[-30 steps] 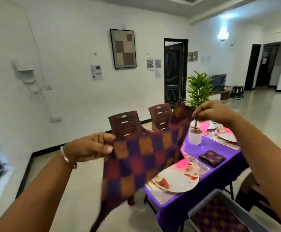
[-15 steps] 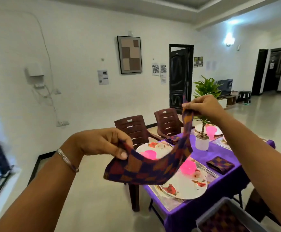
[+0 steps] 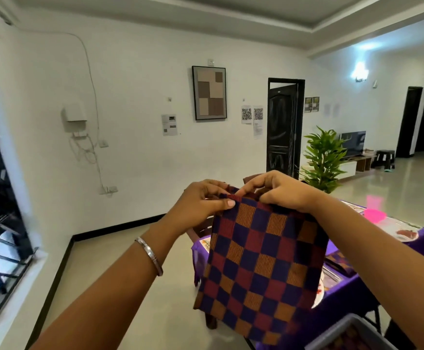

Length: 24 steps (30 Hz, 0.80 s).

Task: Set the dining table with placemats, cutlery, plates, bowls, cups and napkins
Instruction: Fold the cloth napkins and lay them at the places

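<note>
Head view: both hands are raised in front of the person and meet at the top edge of a checked napkin (image 3: 261, 258), a cloth of purple, maroon and orange squares that hangs straight down from them. The left hand (image 3: 201, 200) pinches the upper left corner, thumb lying flat along the front of the cloth and the other fingers curled behind it. The right hand (image 3: 279, 190) grips the upper edge just beside the left, its fingers bent over the top hem; the fingertips of the two hands are almost touching. A silver bangle (image 3: 150, 256) sits on the left wrist, below that hand.

Beneath and behind the hanging napkin stands the dining table (image 3: 423, 238) under a purple cloth, mostly hidden by the fabric and the right forearm. To the right of the right hand, on the table, a pink cup (image 3: 375, 214) rests near a white plate (image 3: 405, 233) with a red pattern. Just past the right hand stands a green potted plant (image 3: 324, 157). Below the right forearm, at the bottom edge, the corner of a grey bin (image 3: 342, 334) shows
</note>
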Tool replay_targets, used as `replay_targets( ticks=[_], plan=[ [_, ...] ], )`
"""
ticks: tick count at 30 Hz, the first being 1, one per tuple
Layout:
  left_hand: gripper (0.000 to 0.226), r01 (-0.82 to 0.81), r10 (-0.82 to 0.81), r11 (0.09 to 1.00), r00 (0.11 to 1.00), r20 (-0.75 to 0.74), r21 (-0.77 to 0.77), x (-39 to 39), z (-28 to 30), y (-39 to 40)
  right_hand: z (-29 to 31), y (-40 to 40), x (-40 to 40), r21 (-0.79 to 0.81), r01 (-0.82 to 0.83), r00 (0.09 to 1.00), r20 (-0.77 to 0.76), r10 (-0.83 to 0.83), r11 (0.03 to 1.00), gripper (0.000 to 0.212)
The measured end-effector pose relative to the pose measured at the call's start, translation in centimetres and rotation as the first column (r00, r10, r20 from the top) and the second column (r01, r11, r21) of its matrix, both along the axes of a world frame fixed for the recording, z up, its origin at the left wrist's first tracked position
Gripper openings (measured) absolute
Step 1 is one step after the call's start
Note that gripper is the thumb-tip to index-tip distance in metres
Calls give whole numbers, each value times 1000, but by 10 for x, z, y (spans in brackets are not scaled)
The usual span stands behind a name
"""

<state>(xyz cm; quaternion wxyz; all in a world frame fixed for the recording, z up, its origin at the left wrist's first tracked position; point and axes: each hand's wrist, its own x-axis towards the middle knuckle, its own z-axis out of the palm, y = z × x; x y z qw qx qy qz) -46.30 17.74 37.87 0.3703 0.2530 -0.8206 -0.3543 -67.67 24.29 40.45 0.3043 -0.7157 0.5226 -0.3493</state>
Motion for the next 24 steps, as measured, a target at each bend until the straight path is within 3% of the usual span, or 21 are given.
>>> replay_targets(
  ticks=[7, 24],
  plan=[
    [12, 25, 3, 982, 989, -145, 190, 14, -7, -2, -2, 6, 10, -19, -9, 997, 77, 11, 1000, 39],
    [20, 195, -27, 905, 913, -406, 377, 30, 2, -12, 16, -3, 32, 50, -38, 998, 58, 35, 998, 41]
  ],
)
